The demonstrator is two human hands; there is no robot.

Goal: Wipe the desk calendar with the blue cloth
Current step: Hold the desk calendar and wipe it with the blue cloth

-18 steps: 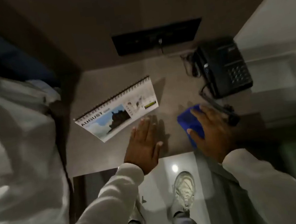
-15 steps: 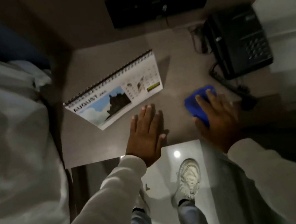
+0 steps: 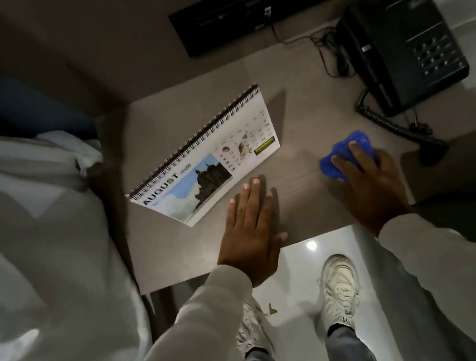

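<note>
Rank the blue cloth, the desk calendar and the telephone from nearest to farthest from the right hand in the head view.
1. Blue cloth: under the right hand's fingers, touching.
2. Telephone: beyond the hand, at the table's far right.
3. Desk calendar: off to the left, past the left hand.
The telephone and the calendar are close to call.

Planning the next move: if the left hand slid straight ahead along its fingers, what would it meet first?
The left hand lies flat on the desk, fingers pointing away and slightly right. Straight on, it would likely meet the near edge of the desk calendar, toward its right end; it may only clip the corner.
</note>
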